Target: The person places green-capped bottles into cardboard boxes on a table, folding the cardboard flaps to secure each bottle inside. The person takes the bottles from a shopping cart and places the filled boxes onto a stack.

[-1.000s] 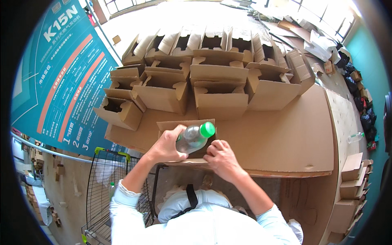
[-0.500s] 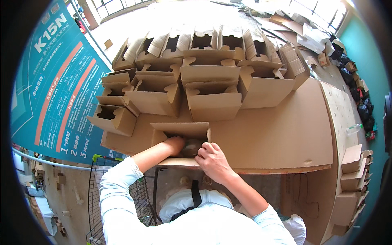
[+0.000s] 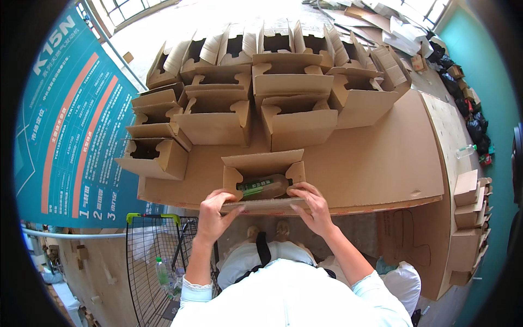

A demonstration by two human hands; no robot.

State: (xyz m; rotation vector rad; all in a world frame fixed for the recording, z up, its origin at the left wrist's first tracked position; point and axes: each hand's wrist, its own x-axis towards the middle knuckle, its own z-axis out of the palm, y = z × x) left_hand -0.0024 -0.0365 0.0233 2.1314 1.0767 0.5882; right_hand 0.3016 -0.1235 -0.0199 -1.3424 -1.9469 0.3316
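Note:
An open cardboard box (image 3: 263,161) sits at the table's near edge, its back flap raised. Inside it lies a bottle (image 3: 272,187) on its side, with a green label and a dark cap pointing right. My left hand (image 3: 213,215) pinches the box's front flap near its left corner, thumb outside and fingers over the rim. At the front right corner, my right hand (image 3: 315,211) holds the same flap in a like grip. Both hands are apart from the bottle.
Several open cardboard boxes (image 3: 297,131) stand in rows behind, on a cardboard-covered table (image 3: 381,158). To the left are a blue banner (image 3: 71,131) and a black wire cart (image 3: 147,267) holding plastic bottles. More boxes (image 3: 467,215) line the right side.
My left hand has come out of the box onto its front left corner. My right hand has shifted right along the rim. The bottle inside now shows plainly.

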